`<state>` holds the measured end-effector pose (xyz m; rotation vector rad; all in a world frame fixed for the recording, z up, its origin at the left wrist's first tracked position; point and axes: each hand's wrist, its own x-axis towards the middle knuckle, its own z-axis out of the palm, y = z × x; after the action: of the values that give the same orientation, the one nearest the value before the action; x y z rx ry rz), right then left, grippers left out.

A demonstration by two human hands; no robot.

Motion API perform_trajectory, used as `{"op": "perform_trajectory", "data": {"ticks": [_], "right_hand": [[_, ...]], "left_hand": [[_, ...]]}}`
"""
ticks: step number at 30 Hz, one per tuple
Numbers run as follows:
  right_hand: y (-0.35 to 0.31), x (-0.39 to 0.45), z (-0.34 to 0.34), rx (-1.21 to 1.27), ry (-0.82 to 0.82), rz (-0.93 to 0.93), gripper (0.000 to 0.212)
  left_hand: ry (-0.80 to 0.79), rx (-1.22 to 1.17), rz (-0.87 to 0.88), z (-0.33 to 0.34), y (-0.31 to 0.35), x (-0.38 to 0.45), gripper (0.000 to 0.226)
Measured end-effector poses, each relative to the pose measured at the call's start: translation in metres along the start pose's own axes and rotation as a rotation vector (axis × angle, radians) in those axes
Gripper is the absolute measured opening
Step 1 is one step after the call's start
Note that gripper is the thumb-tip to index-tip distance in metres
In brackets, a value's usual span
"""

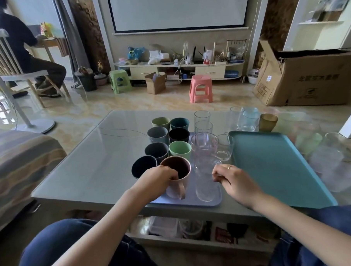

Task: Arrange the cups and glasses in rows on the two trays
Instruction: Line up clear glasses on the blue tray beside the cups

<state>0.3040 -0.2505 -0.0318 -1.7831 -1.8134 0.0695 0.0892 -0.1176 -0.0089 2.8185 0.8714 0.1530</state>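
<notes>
A lilac tray (214, 200) on the low table carries two rows of coloured cups (180, 149) and a row of clear glasses (203, 128). My left hand (156, 181) grips the rim of a pink handled mug (177, 179) at the tray's near end. To its right stands a tall clear glass (204, 184); my right hand (231, 177), fingers curled, touches or pinches it near its upper side. A teal tray (272, 164) lies to the right with nothing on it. More glasses (247, 119) and an amber cup (267, 121) stand behind it.
Pale glasses and cups (320, 152) crowd the table's right end. A shelf under the table (174, 227) holds clutter. A sofa (17, 164) is at left, a pink stool (200, 88) and a cardboard box (309, 76) beyond. A person (26, 49) sits far left.
</notes>
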Motion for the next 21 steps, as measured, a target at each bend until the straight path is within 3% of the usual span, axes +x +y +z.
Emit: {"op": "perform_trajectory", "data": {"ticks": [8, 10, 13, 17, 21], "right_hand": [[0.006, 0.007, 0.005, -0.023, -0.049, 0.025, 0.012], [0.005, 0.007, 0.004, -0.026, -0.054, 0.031, 0.011], [0.000, 0.007, 0.001, -0.075, -0.067, 0.042, 0.013], [-0.008, 0.004, 0.000, -0.183, -0.113, 0.048, 0.032], [-0.012, 0.002, 0.003, -0.244, -0.089, 0.008, 0.036]], "left_hand": [[-0.069, -0.168, 0.055, -0.007, 0.000, 0.008, 0.020], [0.007, -0.206, 0.048, -0.020, -0.008, 0.009, 0.027], [0.114, -0.230, -0.064, -0.038, -0.026, 0.005, 0.013], [-0.045, -0.076, -0.224, -0.038, -0.046, -0.002, 0.026], [-0.112, 0.011, -0.249, -0.027, -0.045, -0.005, 0.033]]}}
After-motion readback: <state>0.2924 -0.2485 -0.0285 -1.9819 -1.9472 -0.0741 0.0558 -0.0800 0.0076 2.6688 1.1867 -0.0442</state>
